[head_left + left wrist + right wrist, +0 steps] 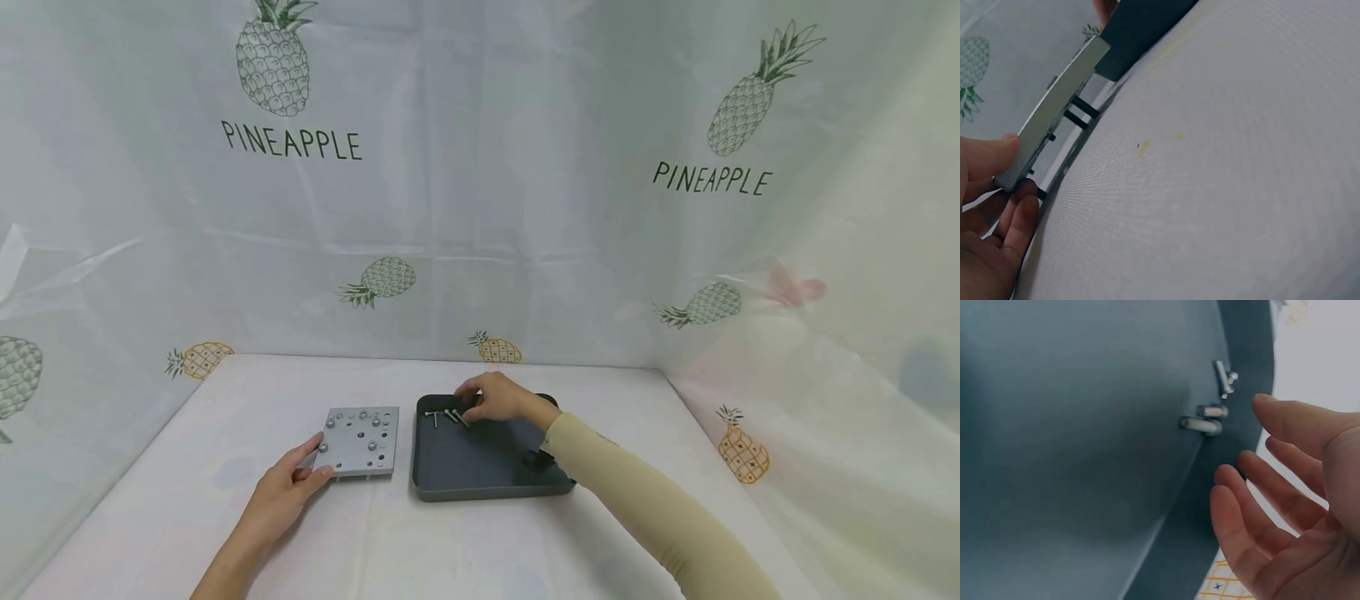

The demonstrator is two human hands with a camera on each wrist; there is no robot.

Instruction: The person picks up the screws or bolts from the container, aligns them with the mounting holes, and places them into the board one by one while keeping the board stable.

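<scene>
A square grey metal plate [358, 442] with holes and several bolt heads on top is held at its left edge by my left hand [283, 492]. In the left wrist view, the thumb [991, 156] lies on the plate's edge, fingers curl beneath it, and bolt shanks [1083, 107] project from its underside. My right hand [497, 397] is over the back of a dark grey tray [480, 487]. In the right wrist view its thumb and fingers are apart, with nothing between them. Several bolts [1202, 425] lie in the tray close by its fingertips.
A small black object [537, 460] sits at the tray's right side, partly behind the sleeve [622, 483]. The white-covered table [390, 550] meets a pineapple-print curtain [480, 208] at the back and sides. A narrow strip of table separates plate and tray.
</scene>
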